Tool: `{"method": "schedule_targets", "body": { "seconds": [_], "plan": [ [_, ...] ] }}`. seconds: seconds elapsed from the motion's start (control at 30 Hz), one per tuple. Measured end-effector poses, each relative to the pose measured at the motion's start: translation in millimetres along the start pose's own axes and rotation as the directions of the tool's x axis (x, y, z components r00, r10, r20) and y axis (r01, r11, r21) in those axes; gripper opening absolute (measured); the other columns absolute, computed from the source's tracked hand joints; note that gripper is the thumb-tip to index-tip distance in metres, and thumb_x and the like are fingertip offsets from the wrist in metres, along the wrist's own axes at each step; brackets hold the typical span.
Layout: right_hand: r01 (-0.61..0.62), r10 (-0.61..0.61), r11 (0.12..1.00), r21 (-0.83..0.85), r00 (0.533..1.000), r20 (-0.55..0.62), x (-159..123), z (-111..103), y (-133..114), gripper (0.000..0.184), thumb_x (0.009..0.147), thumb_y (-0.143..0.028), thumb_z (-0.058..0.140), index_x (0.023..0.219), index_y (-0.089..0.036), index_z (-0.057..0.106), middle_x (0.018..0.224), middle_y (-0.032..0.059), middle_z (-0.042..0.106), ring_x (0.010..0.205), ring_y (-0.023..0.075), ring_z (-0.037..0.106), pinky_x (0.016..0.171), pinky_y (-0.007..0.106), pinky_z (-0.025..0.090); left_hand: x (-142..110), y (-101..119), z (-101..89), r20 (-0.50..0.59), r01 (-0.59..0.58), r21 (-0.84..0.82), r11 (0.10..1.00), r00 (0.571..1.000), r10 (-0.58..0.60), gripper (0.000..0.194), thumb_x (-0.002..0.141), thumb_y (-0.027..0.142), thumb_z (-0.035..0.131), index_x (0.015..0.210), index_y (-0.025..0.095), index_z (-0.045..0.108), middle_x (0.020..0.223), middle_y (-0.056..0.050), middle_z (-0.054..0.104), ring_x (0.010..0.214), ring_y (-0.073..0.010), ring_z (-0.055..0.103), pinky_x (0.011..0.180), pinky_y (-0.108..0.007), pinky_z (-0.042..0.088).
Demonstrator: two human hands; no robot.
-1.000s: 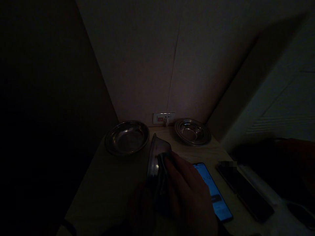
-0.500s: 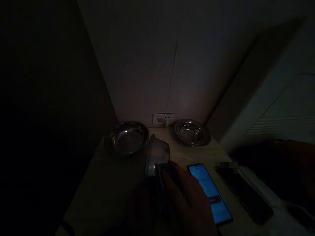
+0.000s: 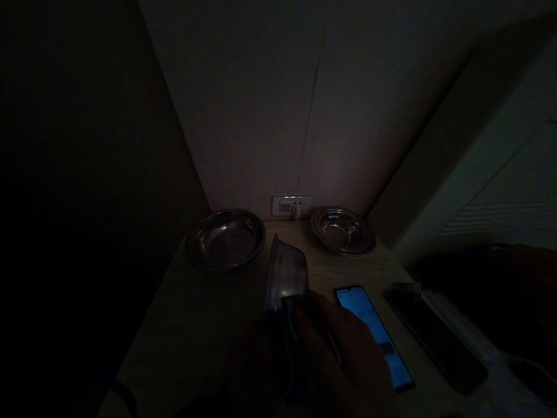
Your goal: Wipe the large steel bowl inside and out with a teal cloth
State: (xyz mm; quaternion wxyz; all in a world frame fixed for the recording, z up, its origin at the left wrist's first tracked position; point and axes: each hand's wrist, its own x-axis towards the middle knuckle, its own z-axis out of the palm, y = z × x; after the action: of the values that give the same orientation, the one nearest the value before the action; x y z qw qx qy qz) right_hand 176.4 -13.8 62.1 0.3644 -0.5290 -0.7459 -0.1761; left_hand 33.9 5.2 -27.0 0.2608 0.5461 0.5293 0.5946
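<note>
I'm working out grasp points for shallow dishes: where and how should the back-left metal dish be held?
Probably by the near rim of the back-left metal dish, coming from the front. It sits open side up with its rim raised, which suits a pinch over the edge; the wall is close behind, and the held bowl is to its right.

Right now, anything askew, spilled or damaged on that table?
Nothing looks spilled or damaged, though it's too dim to rule out small marks. Only the bowl is tipped sideways, with the right hand pressing a cloth to it; the left dish and right dish sit face up.
</note>
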Motion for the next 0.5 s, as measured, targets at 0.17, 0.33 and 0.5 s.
{"method": "schedule_targets", "body": {
  "seconds": [0.17, 0.33, 0.5],
  "plan": [
    [-0.031, 0.028, 0.999, 0.044, 0.997, 0.069, 28.6, -1.1, 3.4, 0.028, 0.092, -0.017, 0.043, 0.113, -0.016, 0.062, 0.113, 0.0114, 0.065, 0.095, 0.0226, 0.060, 0.080, 0.038, 0.049, 5.3, -3.5, -0.9, 0.004, -0.059, 0.035, 0.998, 0.998, 0.059, 0.028, 0.085, 0.047, 0.053, 0.092, 0.026, 0.071, 0.078, -0.007, 0.072, 0.085, -0.0241, 0.069, 0.068, -0.032, 0.057],
    [-0.007, 0.007, 1.000, 0.029, 1.000, -0.003, 23.4, 2.7, -1.6, 0.030, 0.092, -0.014, 0.042, 0.114, -0.016, 0.063, 0.113, 0.0121, 0.064, 0.099, 0.0233, 0.058, 0.080, 0.038, 0.048, 2.7, -8.8, -2.3, -0.052, -0.118, 0.056, 0.991, 0.991, 0.121, 0.023, 0.082, 0.045, 0.058, 0.086, 0.025, 0.069, 0.077, -0.005, 0.072, 0.082, -0.0232, 0.069, 0.066, -0.031, 0.057],
    [0.024, -0.024, 0.999, 0.027, 1.000, -0.015, 6.4, 0.8, -1.4, 0.030, 0.092, -0.014, 0.044, 0.116, -0.019, 0.061, 0.118, 0.0100, 0.063, 0.105, 0.0226, 0.057, 0.084, 0.036, 0.048, 1.6, -6.9, -1.5, -0.043, -0.104, 0.016, 0.994, 0.994, 0.105, 0.023, 0.076, 0.047, 0.065, 0.078, 0.025, 0.068, 0.074, -0.005, 0.070, 0.075, -0.0226, 0.067, 0.062, -0.031, 0.057]
  ]
}}
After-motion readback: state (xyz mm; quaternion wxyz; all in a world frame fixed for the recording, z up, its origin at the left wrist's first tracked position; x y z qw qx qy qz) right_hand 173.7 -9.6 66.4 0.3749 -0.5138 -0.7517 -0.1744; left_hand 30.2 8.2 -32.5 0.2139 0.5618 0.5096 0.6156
